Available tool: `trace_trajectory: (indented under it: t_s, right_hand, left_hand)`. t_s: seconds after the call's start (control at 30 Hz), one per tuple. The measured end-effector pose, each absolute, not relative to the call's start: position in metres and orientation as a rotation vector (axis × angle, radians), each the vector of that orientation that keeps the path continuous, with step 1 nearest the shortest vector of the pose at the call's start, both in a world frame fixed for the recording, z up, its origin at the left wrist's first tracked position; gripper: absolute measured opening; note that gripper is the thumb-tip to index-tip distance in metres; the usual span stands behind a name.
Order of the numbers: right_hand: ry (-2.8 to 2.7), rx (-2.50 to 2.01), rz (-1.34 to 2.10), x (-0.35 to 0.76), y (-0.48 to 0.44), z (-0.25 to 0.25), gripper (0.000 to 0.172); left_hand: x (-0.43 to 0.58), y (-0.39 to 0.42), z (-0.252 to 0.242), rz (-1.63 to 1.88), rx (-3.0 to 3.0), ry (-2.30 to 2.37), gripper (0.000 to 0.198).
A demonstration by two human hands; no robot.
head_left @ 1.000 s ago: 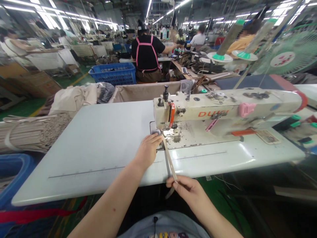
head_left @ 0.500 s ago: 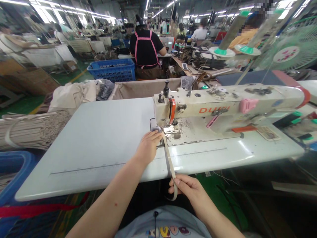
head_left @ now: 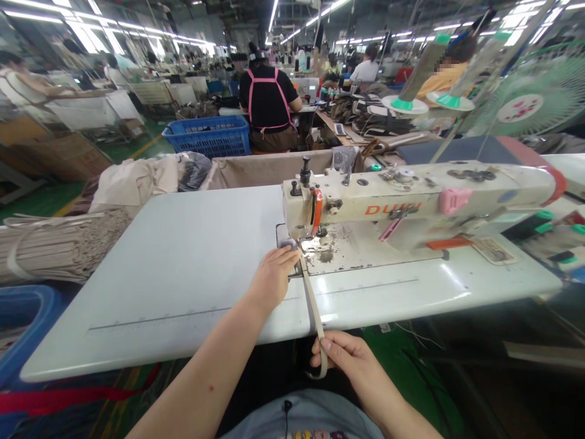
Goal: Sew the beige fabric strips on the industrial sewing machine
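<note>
A narrow beige strap (head_left: 312,296) runs from under the head of the white sewing machine (head_left: 361,195) toward me, over the table's front edge, and curls below it. My right hand (head_left: 340,352) pinches the strap between thumb and fingers just past that edge. Beside the needle area, my left hand (head_left: 273,273) lies flat with fingers stretched forward, fingertips at the strap's far end by a small grey piece (head_left: 287,244). What lies under those fingertips is hidden.
The white tabletop (head_left: 183,256) carries a printed ruler line. Bundled beige strips (head_left: 59,247) and a blue bin (head_left: 31,323) stand at left. Behind are a fabric-lined trough (head_left: 269,169), a blue basket (head_left: 208,137) and a seated person (head_left: 269,91). A green fan (head_left: 525,103) is at right.
The view has tilted slightly, so the table and machine sit a little lower in the picture. Both hands keep nearly the same places on the strap and table.
</note>
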State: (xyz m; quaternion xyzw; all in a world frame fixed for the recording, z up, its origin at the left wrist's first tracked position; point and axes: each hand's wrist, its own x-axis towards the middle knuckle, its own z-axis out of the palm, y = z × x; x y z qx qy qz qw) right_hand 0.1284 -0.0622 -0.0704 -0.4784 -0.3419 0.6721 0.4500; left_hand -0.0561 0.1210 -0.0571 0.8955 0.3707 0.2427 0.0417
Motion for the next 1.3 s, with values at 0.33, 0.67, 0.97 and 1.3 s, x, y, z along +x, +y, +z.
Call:
trace_trajectory:
  t_s: [0.33,0.67,0.97,1.3]
  right_hand:
    - [-0.829,-1.200,1.664,0.1283,-0.0620,-0.0694,0.052]
    - [-0.811,-1.178,1.649,0.1287,-0.0599,-0.0708,0.051]
    - [-0.724,-1.112,1.686,0.1265,-0.0565,-0.0700,0.048]
    - [-1.018,-1.068,1.644,0.1321,-0.0598,-0.0663,0.040]
  left_hand:
    - [-0.0559,0.1214,-0.0591,0.756,2.759,1.127,0.071]
    - [-0.0552,0.1206,-0.0581,0.739,2.786,1.140,0.067]
    - [-0.0558,0.1215,-0.0589,0.725,2.789,1.144,0.067]
    - [-0.0559,0.1224,-0.0587,0.737,2.788,1.136,0.065]
